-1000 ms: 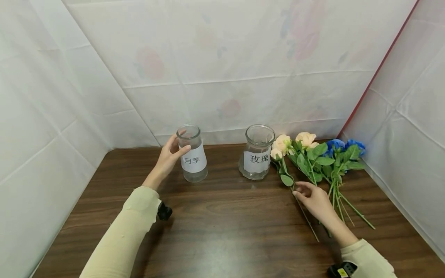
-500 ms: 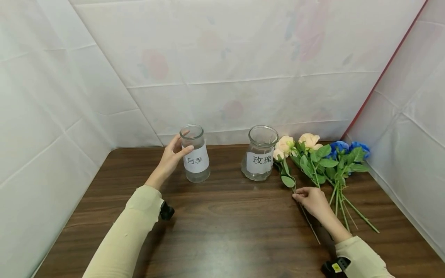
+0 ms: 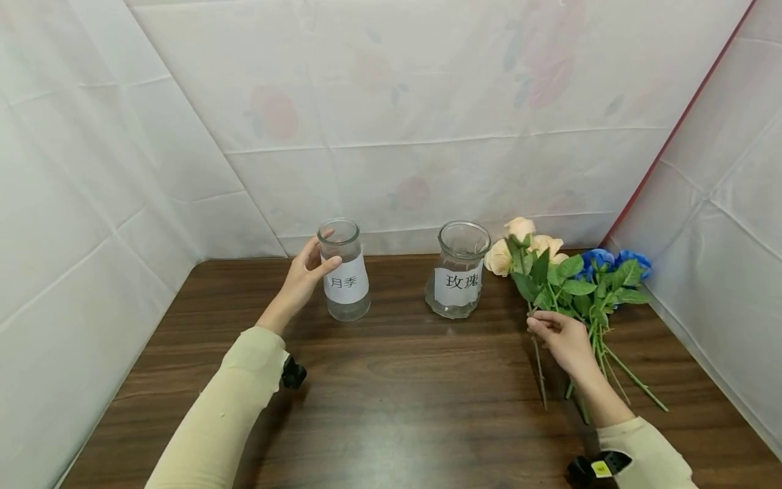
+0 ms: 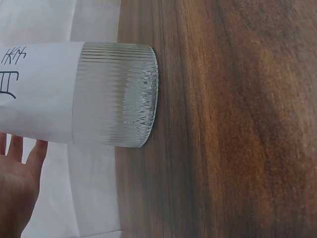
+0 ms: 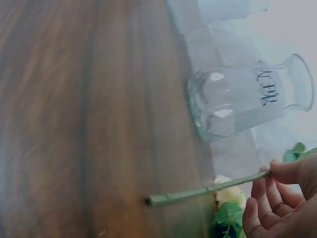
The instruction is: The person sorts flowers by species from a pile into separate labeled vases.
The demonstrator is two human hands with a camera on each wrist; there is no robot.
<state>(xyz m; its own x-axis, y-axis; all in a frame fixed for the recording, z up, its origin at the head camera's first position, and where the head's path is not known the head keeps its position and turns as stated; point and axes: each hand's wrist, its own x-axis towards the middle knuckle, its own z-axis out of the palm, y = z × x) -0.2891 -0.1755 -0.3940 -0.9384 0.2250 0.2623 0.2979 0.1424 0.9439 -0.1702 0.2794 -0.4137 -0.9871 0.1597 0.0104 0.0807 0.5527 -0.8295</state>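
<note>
My left hand point(image 3: 324, 251) grips the neck of the left glass jar point(image 3: 345, 282), thumb across its front; the jar bears a white paper label and stands upright on the table. The left wrist view shows the jar's ribbed base point(image 4: 116, 94) with the left hand point(image 4: 17, 183) behind it. My right hand point(image 3: 537, 322) pinches the green stem point(image 3: 540, 373) of a cream rose sprig point(image 3: 519, 229), raised off the table just right of the second labelled jar point(image 3: 458, 272). In the right wrist view the stem point(image 5: 208, 191) runs from my right hand point(image 5: 277, 191), with that jar point(image 5: 242, 99) beyond it.
More flowers lie on the brown wooden table point(image 3: 391, 380) at the right: a cream rose point(image 3: 548, 244) and blue flowers point(image 3: 611, 261) with green leaves. White sheet walls point(image 3: 397, 136) close in the back and both sides.
My right hand has pinched the cream rose stem and lifted it, so its blooms rose and the stem swung more upright. The left hand stayed on its jar.
</note>
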